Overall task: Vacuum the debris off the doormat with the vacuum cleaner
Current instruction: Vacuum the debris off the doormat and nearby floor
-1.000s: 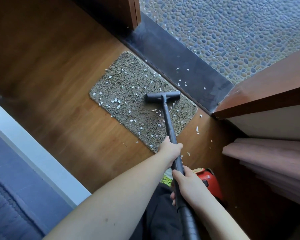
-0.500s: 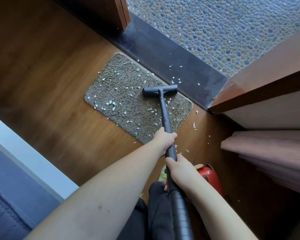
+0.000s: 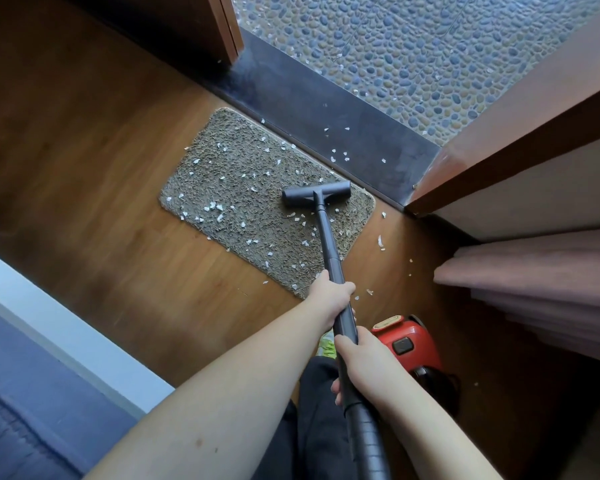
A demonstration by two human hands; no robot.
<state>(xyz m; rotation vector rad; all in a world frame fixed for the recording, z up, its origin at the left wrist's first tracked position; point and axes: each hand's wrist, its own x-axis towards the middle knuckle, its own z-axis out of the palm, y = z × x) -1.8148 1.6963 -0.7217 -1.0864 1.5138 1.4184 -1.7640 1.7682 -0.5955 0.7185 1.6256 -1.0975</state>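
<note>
While nozzle (image 3: pixel 316 197) sits on doormat (image 3: pixel 243 188): debris (image 3: pixel 212 206) remains.
Hands: left hand (image 3: pixel 331 294), right hand (image 3: pixel 362 362) both grip wand (image 3: pixel 329 251).
Risk: suction lifts the mat, scattering flakes.

Wooden floor (image 3: pixel 94 188) with a doormat (image 3: pixel 243 202).
White debris (image 3: pixel 212 206) lies on both; a red vacuum cleaner (image 3: pixel 409 344) stands nearby.

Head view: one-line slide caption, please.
Both hands, left hand ahead of right hand, grip the vacuum wand, nozzle on the debris-strewn doormat.
</note>
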